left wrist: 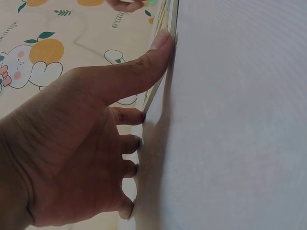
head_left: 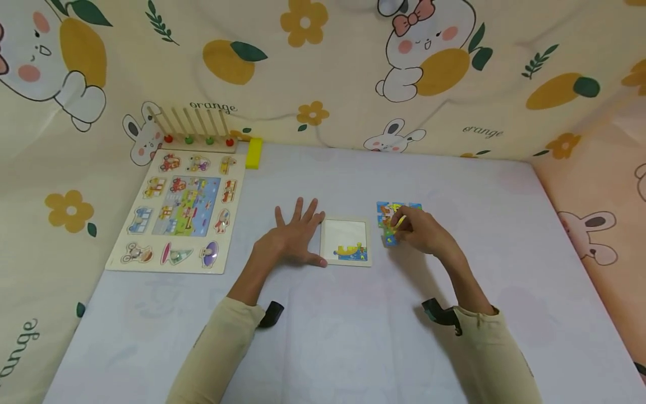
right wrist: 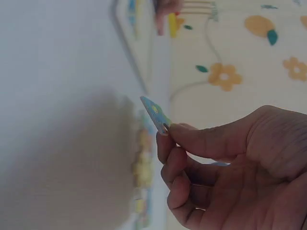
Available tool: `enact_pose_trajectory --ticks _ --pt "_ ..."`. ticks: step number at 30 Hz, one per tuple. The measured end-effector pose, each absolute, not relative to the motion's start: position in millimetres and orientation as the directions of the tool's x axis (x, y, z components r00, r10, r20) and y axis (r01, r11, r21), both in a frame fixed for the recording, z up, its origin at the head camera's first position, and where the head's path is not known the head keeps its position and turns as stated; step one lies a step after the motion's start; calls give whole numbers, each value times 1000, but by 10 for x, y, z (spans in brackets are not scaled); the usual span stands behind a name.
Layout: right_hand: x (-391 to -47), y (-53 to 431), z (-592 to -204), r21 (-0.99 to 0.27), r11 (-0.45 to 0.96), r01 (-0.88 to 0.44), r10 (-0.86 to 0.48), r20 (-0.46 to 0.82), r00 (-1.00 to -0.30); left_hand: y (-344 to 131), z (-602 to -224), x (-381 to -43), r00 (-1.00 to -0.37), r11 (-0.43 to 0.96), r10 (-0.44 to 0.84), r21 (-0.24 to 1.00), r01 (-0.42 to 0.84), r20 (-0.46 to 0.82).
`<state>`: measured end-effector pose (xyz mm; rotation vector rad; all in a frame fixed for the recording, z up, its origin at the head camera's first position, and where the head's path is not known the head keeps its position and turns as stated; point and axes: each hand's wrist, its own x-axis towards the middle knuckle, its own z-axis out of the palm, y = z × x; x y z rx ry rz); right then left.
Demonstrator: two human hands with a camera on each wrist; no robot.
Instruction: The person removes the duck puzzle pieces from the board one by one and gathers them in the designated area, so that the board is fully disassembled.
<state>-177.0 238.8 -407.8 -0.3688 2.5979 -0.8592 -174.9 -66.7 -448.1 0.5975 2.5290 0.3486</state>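
A small square puzzle tray (head_left: 345,232) lies on the table, with several joined pieces (head_left: 355,253) along its lower part. My left hand (head_left: 290,238) is spread flat at the tray's left side; in the left wrist view its thumb (left wrist: 160,43) touches the tray's edge. To the right of the tray, my right hand (head_left: 424,231) is over a cluster of loose puzzle pieces (head_left: 384,207) and partly hides it. Between thumb and forefinger that hand pinches a blue and yellow puzzle piece (right wrist: 156,113), held tilted above the table in the right wrist view.
A large wooden picture board (head_left: 169,265) with vehicle and toy pieces lies at the left. Behind it stand a rack of wooden rods (head_left: 199,147) and a yellow block (head_left: 254,154). Patterned cloth (head_left: 328,73) hangs around the white-covered table (head_left: 343,348).
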Motion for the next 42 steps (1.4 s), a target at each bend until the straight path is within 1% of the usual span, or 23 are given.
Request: enact_pose_trajectory --ticks 4,7,12,16,20,28,42 --pt "-1768 2403 -4223 -626 768 -136 -360 -246 -900 -676 -4492 -1735 -772 872 471 355 337 -426" --pt "-1767 2385 -4264 -624 772 -125 -343 -243 -907 -681 -4495 -1728 -768 871 474 360 336 -431" --pt "-1755 2344 -4201 -529 844 -84 -287 -313 -905 -682 -4487 -1727 -771 865 484 363 348 -413" --pt "-1755 2323 -4156 -467 880 -89 -273 -344 -898 -675 -4470 -1738 -776 864 484 362 350 -405" --pt "-1766 2303 -4171 -462 881 -99 -276 -334 -901 -676 -4477 -1741 -775 865 481 364 344 -410" --pt "-1776 2271 -4184 -444 894 -62 -238 -354 -905 -669 -4513 -1746 -770 864 484 366 346 -416" --pt "-1795 2260 -4170 -451 892 -39 -227 -370 -901 -681 -4505 -1749 -770 868 479 360 343 -421"
